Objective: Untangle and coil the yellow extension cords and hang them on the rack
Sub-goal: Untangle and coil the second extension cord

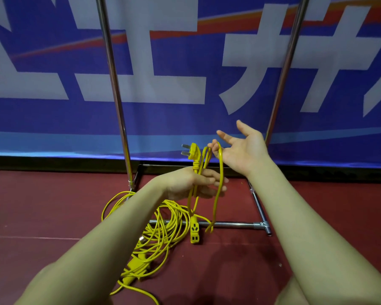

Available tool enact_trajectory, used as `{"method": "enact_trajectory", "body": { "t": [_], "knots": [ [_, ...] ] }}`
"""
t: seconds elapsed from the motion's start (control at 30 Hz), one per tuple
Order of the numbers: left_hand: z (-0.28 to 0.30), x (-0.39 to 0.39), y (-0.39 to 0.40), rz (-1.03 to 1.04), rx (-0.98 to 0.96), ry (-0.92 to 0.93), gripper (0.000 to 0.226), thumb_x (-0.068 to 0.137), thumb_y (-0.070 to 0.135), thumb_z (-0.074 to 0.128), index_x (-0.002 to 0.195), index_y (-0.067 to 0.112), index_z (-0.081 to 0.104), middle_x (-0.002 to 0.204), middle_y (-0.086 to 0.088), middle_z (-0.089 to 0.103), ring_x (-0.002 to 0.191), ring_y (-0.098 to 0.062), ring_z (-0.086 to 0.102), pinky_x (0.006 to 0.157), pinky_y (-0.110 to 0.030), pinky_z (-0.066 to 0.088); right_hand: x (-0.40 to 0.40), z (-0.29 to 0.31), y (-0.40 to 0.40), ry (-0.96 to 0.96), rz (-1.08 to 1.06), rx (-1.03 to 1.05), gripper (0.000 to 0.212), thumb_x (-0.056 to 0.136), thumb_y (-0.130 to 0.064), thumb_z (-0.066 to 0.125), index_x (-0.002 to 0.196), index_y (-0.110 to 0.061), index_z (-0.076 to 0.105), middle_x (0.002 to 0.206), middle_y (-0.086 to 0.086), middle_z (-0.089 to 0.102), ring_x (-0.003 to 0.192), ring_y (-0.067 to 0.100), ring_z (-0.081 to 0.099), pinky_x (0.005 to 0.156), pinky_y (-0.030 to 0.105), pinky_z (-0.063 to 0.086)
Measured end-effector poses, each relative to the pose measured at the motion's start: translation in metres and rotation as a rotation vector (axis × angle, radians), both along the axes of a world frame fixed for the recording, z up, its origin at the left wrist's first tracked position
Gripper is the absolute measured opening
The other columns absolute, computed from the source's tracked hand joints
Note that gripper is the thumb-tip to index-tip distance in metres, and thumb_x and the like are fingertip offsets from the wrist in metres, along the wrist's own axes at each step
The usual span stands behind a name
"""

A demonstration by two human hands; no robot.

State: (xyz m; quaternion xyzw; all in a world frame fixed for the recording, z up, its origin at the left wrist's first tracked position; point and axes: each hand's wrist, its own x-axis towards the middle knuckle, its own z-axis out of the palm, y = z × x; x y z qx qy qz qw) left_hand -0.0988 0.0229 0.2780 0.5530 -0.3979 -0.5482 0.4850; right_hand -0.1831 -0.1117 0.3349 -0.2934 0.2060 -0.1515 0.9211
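Head view: plug (pixel 194 151) prongs point left.

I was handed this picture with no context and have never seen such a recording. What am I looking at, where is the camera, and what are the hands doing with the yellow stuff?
There is no machine here, only a person's two bare arms. The single picture comes from a wide-angle camera worn on the person's head, looking forward and down.

The left hand grips a yellow extension cord near its plug, which sticks up above the fingers. The right hand is open, palm up, with loops of the same cord hooked over its fingertips. The cord's socket end hangs low near the floor.

On the red floor lies a tangled pile of yellow cords. Behind stands a metal rack, only its two poles and base bars in view, before a blue banner.
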Motion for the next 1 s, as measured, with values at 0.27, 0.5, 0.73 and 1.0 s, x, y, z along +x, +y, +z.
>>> {"method": "enact_trajectory", "body": {
  "t": [0.27,0.5,0.73,1.0],
  "knots": [
    [0.022,0.011,0.009,0.395,-0.27,0.252,0.018,0.097,0.003,0.039,0.087,0.008,0.053,0.073,-0.005,0.066,0.078,-0.023,0.072,0.07,-0.036,0.058,0.005,-0.02,-0.001,0.148,-0.004,-0.363,0.034,0.101,-0.032,0.035,0.097,-0.006,0.056,0.091,0.012,0.062,0.075,0.02,0.058,0.068,0.028,0.045],
    [0.038,0.031,0.008,0.861,-0.502,0.582,0.015,0.1,0.002,0.037,0.09,0.005,0.049,0.092,-0.014,0.06,0.088,-0.03,0.068,0.08,-0.047,0.055,0.004,-0.043,0.018,0.277,0.492,-0.822,0.034,0.1,-0.034,0.037,0.094,-0.013,0.063,0.093,0.005,0.069,0.092,0.016,0.061,0.084,0.03,0.042],
    [0.037,0.04,0.018,0.757,-0.402,0.487,0.023,0.099,0.011,0.037,0.104,0.003,0.058,0.095,-0.014,0.07,0.079,-0.022,0.072,0.072,-0.031,0.059,-0.003,-0.033,0.017,0.043,0.36,-0.772,0.017,0.097,-0.007,0.043,0.09,-0.005,0.058,0.065,0.002,0.063,0.062,0.017,0.065,0.07,0.033,0.057],
    [0.024,0.031,0.026,0.353,-0.035,0.197,0.03,0.099,0.013,0.033,0.106,0.002,0.06,0.091,-0.013,0.073,0.082,-0.02,0.072,0.075,-0.032,0.057,-0.007,-0.011,0.002,-0.102,0.017,-0.422,0.018,0.099,-0.007,0.041,0.089,-0.003,0.054,0.066,0.007,0.07,0.068,0.021,0.072,0.063,0.033,0.06]
  ]
}}
